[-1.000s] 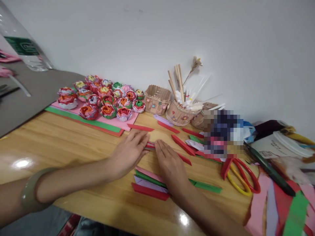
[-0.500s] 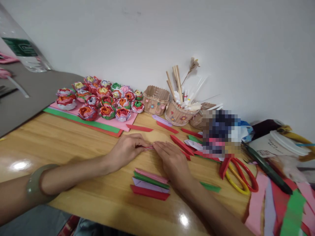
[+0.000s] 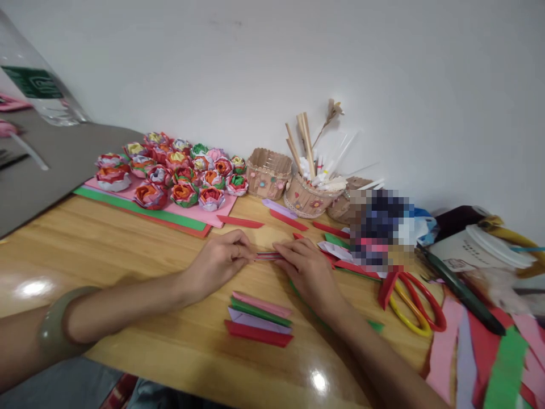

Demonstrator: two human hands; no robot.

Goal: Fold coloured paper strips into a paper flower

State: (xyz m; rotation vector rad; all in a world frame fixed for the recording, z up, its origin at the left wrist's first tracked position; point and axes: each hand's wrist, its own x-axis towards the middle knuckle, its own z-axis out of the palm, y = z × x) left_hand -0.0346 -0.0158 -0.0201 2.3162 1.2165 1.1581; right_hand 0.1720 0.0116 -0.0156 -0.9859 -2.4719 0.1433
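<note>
L hand (image 3: 219, 258) & R hand (image 3: 313, 272) are at ctr of frame, fingertips pinched on 1 thin folded paper (image 3: 267, 257), 1 hand per end; can't tell if it touches the wood table (image 3: 128, 250). Lower ctr: 4 folded strips (image 3: 259, 320) side by side, pink on top, then green, lavender, red at btm. Upper L: paper flowers (image 3: 184, 175) on coloured sheets (image 3: 140, 207). Upper ctr: basket (image 3: 313, 199) w/ sticks (image 3: 307, 142). Mid-R: scissors (image 3: 443, 321), red & yellow handles showing.
</note>
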